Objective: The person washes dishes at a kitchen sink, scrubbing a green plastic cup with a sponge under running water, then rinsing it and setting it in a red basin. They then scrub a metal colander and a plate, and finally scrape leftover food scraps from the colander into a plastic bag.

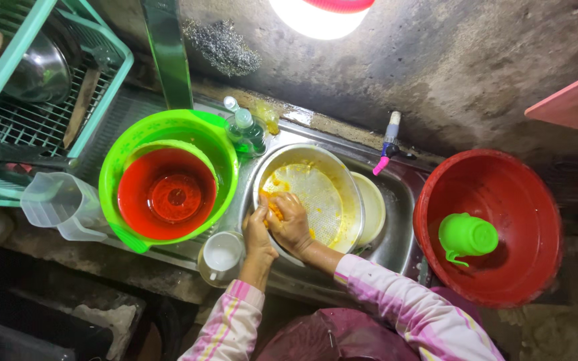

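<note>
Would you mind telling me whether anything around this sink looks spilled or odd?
Yellow residue smears the metal pan both hands are scrubbing, and a yellowish stain sits on the ledge behind the soap bottle.

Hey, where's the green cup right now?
In the head view, the green cup lies on its side inside the big red basin at the right, just beyond the sink and apart from both hands.

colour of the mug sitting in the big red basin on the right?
Bright green mug, lying inside the red basin. Shows best in the head view.
</note>
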Demonstrator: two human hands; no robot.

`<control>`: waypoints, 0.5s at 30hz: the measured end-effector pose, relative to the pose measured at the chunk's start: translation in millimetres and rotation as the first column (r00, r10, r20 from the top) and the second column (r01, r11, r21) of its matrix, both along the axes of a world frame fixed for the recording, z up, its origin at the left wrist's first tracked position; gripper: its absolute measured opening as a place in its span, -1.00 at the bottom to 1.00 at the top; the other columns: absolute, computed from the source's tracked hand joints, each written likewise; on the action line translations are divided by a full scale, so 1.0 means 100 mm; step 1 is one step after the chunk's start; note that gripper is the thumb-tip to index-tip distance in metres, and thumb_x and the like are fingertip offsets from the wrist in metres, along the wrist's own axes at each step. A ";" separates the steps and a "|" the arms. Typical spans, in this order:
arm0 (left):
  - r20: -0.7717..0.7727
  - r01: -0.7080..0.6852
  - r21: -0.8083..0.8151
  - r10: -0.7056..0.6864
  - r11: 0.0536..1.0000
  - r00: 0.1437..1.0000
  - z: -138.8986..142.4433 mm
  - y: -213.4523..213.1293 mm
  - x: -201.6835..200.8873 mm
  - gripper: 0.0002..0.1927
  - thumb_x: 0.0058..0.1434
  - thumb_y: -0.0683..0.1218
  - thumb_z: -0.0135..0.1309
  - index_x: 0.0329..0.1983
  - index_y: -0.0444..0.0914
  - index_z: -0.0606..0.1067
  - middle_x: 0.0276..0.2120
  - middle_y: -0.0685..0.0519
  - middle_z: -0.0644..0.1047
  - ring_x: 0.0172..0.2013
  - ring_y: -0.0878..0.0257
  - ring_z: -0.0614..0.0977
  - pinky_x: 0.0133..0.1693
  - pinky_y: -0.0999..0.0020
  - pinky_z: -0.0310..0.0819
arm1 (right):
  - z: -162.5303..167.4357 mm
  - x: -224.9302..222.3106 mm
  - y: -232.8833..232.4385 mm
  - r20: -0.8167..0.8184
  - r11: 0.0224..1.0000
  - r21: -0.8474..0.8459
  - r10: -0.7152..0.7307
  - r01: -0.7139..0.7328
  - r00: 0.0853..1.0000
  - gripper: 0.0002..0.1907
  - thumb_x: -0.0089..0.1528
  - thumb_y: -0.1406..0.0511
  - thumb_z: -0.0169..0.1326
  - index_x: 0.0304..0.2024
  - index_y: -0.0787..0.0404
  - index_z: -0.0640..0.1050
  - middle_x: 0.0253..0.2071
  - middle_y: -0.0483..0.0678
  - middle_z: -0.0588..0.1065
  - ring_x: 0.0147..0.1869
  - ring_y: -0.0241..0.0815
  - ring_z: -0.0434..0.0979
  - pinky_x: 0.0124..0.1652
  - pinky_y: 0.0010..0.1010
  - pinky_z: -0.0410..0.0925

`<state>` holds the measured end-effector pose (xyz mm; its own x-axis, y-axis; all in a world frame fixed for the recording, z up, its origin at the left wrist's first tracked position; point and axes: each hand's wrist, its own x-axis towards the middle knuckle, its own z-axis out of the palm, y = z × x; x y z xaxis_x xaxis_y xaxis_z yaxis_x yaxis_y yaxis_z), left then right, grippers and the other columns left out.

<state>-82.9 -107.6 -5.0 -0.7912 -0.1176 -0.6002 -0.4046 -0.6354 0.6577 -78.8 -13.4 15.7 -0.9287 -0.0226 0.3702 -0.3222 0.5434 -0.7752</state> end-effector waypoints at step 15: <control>0.108 -0.094 0.113 0.082 0.989 0.991 -0.15 -0.06 0.14 -0.55 0.31 0.04 0.08 0.07 -0.41 0.54 -0.04 -0.08 0.61 -0.06 0.18 0.64 0.00 0.30 0.50 | -0.13 -0.04 -0.01 -0.049 0.978 0.197 0.076 -0.065 0.996 -0.78 0.16 0.22 0.19 -0.26 0.21 0.50 -0.32 0.08 0.45 -0.30 0.15 0.50 -0.37 -0.08 0.36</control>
<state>-69.3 -113.3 -19.7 -0.7144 -0.1082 -0.6913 -0.4050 -0.7417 0.5347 -82.9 -14.8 2.5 -0.9003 -0.1640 0.4032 -0.4046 0.6570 -0.6361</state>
